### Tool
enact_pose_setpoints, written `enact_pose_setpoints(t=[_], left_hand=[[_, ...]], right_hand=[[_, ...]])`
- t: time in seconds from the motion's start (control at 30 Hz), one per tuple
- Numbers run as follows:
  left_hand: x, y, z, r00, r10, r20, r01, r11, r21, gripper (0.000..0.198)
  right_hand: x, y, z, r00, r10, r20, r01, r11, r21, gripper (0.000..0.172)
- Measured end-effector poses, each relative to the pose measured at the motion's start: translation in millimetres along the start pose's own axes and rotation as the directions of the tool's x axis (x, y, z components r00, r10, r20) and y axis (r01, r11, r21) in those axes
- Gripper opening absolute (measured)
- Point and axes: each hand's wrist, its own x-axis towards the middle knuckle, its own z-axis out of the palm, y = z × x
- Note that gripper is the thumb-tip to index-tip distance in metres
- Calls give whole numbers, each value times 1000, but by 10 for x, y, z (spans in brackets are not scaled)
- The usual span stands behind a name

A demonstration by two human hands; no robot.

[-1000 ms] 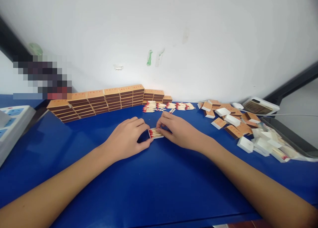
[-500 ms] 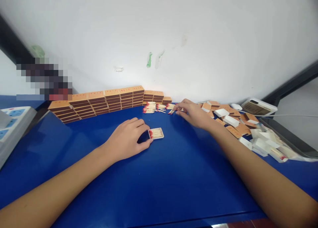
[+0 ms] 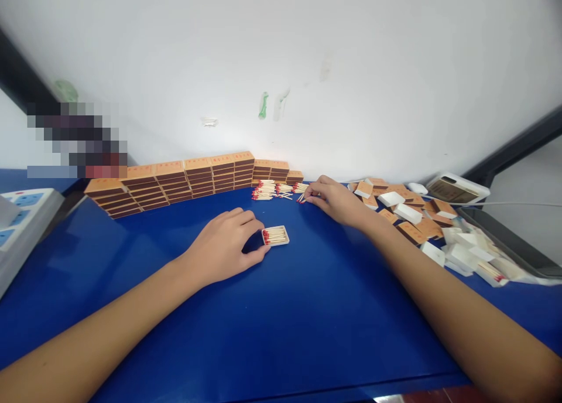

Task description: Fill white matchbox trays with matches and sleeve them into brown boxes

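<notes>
My left hand [image 3: 226, 245] rests curled on the blue table [image 3: 281, 321], its thumb and fingers holding the left end of a small white matchbox tray [image 3: 276, 235] filled with red-tipped matches. My right hand [image 3: 336, 201] reaches to the far side, fingers pinched on a few loose matches [image 3: 302, 198] at the right end of a row of match bundles [image 3: 274, 189] lying by the wall.
Stacks of orange matchboxes [image 3: 175, 180] line the wall at the back left. A heap of orange sleeves and white trays [image 3: 421, 221] lies at the right, beside a phone [image 3: 459, 188] and a dark tray. A white power strip [image 3: 20, 221] sits at the left edge.
My right hand left the tray, reached back to the loose matches and has now closed its fingers on a few. My left hand has stayed on the tray.
</notes>
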Motion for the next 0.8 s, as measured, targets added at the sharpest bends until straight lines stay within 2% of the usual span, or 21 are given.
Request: enact_pose_setpoints(t=[0.27, 0.47, 0.6, 0.8], left_hand=[[-1, 5, -2, 1000, 3, -4, -3, 1000, 2, 32], [4, 6, 12, 1000, -3, -5, 3, 1000, 5, 31], [7, 6, 14, 1000, 6, -10, -6, 1000, 10, 30], [3, 6, 14, 1000, 10, -11, -10, 1000, 5, 29]], right_hand=[[-46, -183, -129, 993, 65, 96, -63, 998, -29, 14], [-124, -669, -179, 992, -61, 114, 53, 996, 76, 18], [-198, -1004, -146, 975, -129, 183, 111, 988, 104, 17], [-240, -1170, -64, 969, -159, 188, 164, 986, -11, 11]])
